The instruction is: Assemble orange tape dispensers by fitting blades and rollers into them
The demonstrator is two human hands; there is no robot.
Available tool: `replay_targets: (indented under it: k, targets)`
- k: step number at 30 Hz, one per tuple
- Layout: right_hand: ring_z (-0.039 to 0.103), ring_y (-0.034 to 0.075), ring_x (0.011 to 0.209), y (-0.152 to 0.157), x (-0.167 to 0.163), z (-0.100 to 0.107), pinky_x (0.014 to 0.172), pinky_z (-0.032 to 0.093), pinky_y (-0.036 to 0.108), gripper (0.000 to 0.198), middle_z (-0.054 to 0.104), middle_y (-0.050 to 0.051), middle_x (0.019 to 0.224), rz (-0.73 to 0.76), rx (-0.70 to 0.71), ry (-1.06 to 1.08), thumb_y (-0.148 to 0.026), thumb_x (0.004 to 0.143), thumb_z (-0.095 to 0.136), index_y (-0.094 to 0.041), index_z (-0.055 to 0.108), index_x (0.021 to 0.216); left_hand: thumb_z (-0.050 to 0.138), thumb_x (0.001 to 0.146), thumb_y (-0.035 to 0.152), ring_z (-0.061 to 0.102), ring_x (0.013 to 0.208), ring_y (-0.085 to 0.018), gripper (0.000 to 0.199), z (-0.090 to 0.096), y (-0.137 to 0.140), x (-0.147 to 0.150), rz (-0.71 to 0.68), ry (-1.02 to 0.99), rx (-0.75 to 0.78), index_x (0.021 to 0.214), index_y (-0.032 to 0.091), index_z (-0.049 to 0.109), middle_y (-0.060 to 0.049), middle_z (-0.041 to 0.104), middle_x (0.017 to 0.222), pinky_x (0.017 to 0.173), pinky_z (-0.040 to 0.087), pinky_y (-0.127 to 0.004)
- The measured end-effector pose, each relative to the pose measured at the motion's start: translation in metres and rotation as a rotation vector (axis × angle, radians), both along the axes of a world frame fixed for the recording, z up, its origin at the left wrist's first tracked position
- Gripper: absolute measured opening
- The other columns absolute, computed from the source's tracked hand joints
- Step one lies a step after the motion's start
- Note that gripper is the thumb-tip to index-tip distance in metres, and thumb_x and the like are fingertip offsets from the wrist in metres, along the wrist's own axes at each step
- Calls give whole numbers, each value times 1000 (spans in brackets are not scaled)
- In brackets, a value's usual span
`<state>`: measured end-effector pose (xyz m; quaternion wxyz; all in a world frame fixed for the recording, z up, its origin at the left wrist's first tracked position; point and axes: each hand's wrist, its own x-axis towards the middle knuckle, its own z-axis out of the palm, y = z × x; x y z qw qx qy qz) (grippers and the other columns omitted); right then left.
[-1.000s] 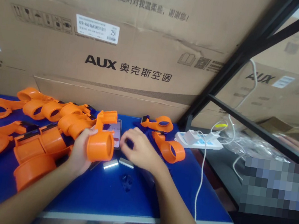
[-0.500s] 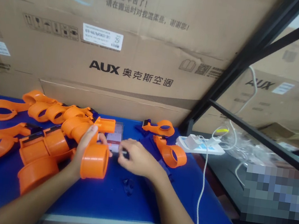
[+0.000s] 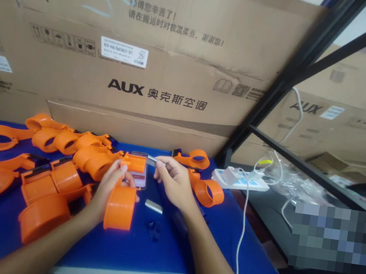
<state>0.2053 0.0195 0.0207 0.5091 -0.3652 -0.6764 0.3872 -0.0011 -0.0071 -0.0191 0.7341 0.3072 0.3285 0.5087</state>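
Observation:
My left hand (image 3: 113, 186) is closed around an orange tape dispenser (image 3: 120, 207), its ring hanging down and its head pointing right. My right hand (image 3: 173, 179) pinches a thin metal strip (image 3: 153, 159) between thumb and fingers, just right of the dispenser's head. Behind the head, a phone (image 3: 143, 181) lies with its screen lit, partly covered. On the table below the right hand lie a small silvery metal piece (image 3: 154, 206) and a dark blue piece (image 3: 153, 230) whose kind I cannot make out.
Several orange tape dispensers (image 3: 45, 222) crowd the left of the blue table (image 3: 138, 258). Two more, one of them a nearer dispenser (image 3: 208, 192), lie at the right. A white power strip (image 3: 240, 180) with cables sits by the black rack (image 3: 280, 85). Large cartons (image 3: 170, 130) stand behind.
My right hand has moved up and slightly right, now showing the metal strip. The small silvery piece on the table has come into view. The held dispenser has shifted a little right and down.

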Motion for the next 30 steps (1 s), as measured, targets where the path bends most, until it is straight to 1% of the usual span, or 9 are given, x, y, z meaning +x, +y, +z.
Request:
replay_targets:
  k: [4, 7, 10, 12, 16, 18, 20, 25, 30]
  targets:
    - [58, 15, 62, 2, 0, -3, 59, 48, 27, 28, 62, -2, 68, -17, 14, -31, -45, 100, 61, -20, 70, 108, 71, 79, 70, 66, 43, -23, 52, 1, -6, 4, 44, 106, 59, 77, 18, 61, -10, 72, 60, 43, 48, -28]
    - [59, 15, 62, 2, 0, -7, 59, 48, 26, 28, 62, -1, 68, -24, 23, -46, -45, 101, 60, -20, 70, 108, 64, 82, 75, 67, 44, -24, 59, 0, -9, 4, 0, 111, 57, 74, 16, 64, -14, 73, 61, 43, 49, -29]
    - [59, 15, 62, 3, 1, -8, 59, 49, 26, 28, 62, -1, 68, -30, 50, -88, -44, 102, 58, -20, 70, 108, 64, 81, 75, 67, 45, -25, 59, 0, -9, 4, -29, 81, 33, 76, 16, 65, -12, 73, 62, 43, 49, -30]
    - [61, 16, 64, 4, 3, -6, 61, 50, 27, 28, 64, 0, 70, -47, 94, -138, -43, 102, 57, -20, 71, 108, 64, 81, 75, 67, 44, -24, 59, 3, -10, 5, -15, 106, 23, 77, 16, 63, -10, 72, 61, 43, 49, -29]
    - [69, 19, 80, 3, 8, 3, 74, 53, 29, 25, 76, 5, 90, -77, 227, -270, -39, 102, 58, -20, 74, 107, 69, 79, 71, 64, 40, -21, 54, 11, -13, 13, 118, 192, 45, 77, 19, 56, -3, 67, 55, 39, 44, -25]
    - [71, 20, 86, 1, 9, 6, 78, 53, 30, 24, 78, 5, 100, -76, 263, -305, -37, 102, 57, -21, 74, 107, 71, 79, 68, 64, 41, -21, 51, 14, -15, 17, 165, 223, 74, 78, 19, 55, -1, 65, 53, 38, 44, -24]
    - [71, 20, 85, 0, 8, 5, 77, 53, 29, 24, 78, 5, 102, -74, 258, -317, -36, 102, 56, -21, 74, 108, 70, 81, 66, 65, 43, -21, 49, 14, -16, 19, 164, 236, 97, 78, 20, 55, -1, 64, 54, 39, 45, -25]
    - [67, 17, 72, 2, 1, -7, 68, 52, 28, 28, 77, 5, 93, -87, 170, -282, -39, 102, 56, -21, 74, 113, 67, 83, 67, 61, 43, -17, 51, 5, -14, 18, 147, 264, 135, 78, 18, 56, -2, 65, 60, 42, 47, -25]
    - [69, 19, 80, 8, -1, -14, 68, 56, 29, 36, 77, 8, 100, -164, 73, -38, -44, 97, 64, -20, 73, 122, 68, 83, 67, 60, 47, -15, 50, 0, -8, 16, 249, 275, 153, 80, 18, 57, -1, 66, 68, 45, 47, -24]
